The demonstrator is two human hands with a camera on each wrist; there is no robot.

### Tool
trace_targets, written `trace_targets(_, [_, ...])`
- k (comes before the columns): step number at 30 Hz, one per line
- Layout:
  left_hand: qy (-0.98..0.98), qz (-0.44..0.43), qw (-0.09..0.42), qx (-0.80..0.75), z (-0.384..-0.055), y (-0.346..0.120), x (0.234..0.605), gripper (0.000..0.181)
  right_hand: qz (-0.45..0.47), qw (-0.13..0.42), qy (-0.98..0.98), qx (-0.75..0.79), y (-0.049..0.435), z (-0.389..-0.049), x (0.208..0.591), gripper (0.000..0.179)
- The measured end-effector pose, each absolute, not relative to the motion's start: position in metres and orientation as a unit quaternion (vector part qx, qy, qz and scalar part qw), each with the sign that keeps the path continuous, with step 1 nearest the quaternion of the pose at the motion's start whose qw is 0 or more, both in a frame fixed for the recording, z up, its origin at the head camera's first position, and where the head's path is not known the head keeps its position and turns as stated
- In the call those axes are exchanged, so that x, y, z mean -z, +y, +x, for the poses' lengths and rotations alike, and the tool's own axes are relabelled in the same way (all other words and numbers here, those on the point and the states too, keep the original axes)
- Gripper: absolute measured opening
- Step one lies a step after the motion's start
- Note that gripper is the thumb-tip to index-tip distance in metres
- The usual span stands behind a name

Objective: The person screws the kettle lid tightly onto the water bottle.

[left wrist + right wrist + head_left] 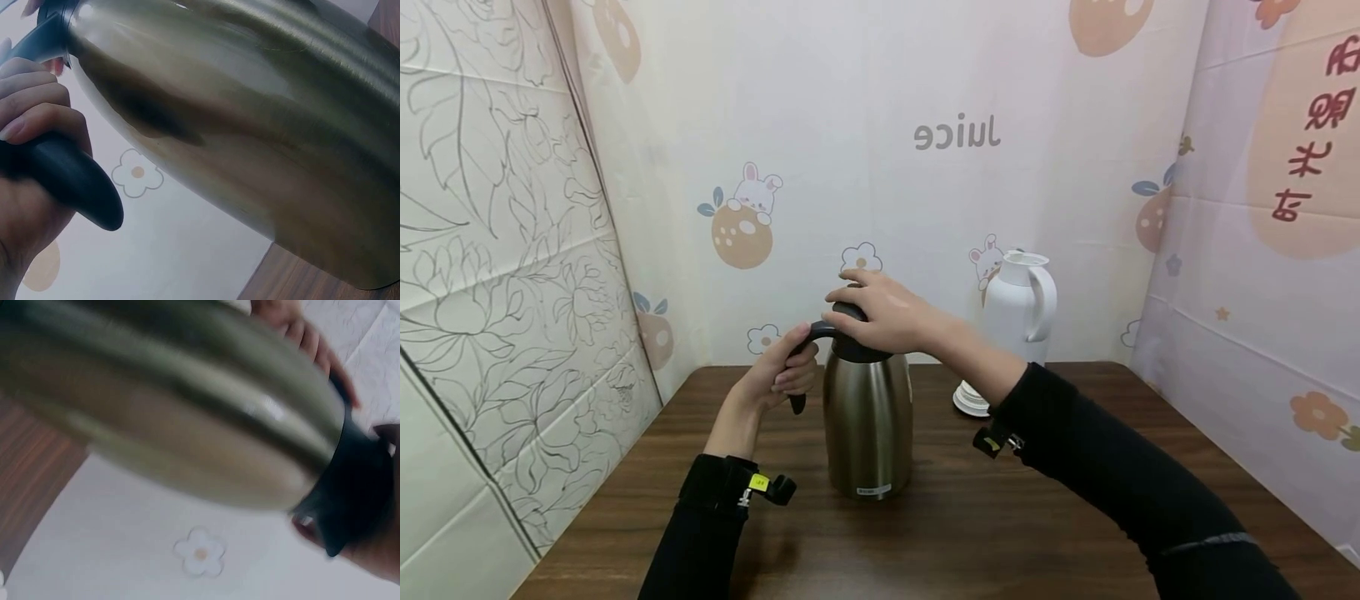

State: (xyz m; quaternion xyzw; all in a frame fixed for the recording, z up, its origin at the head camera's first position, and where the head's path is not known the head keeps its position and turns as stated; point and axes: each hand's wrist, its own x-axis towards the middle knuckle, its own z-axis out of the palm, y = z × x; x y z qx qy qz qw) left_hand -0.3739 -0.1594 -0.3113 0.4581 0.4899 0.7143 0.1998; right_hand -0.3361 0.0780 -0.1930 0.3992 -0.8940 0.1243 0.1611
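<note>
A brushed-metal vacuum jug point(868, 425) with a black collar and lid point(850, 311) stands upright on the table. My left hand point(775, 371) grips its black handle point(94, 187), fingers wrapped round it and thumb on top. Over the top of the jug, my right hand point(887, 312) holds the lid from above, its fingers spread across and past it. In the right wrist view, a fingertip point(306, 528) shows beside the black spout. The right palm hides much of the lid.
A white jug point(1007, 304) stands at the back right, its lower part behind my right forearm. Left of it lies a small white round piece point(972, 400). The brown wooden table point(985, 533) meets printed cloth walls at the back and sides.
</note>
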Motion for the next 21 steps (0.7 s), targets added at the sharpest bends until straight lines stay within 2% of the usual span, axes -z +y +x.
trace_targets(6, [0.476, 0.465, 0.207, -0.717, -0.376, -0.16, 0.313, 0.057, 0.514, 0.184, -0.828, -0.132, 0.091, -0.358, 0.196, 0.042])
trace_targets(10, [0.474, 0.465, 0.21, -0.718, -0.376, -0.16, 0.314, 0.056, 0.555, 0.206, -0.794, -0.138, 0.092, -0.366, 0.201, 0.041])
trace_targets(21, [0.48, 0.457, 0.208, -0.719, -0.376, -0.159, 0.312, 0.057, 0.543, 0.234, -0.795, -0.134, 0.088, -0.364, 0.204, 0.036])
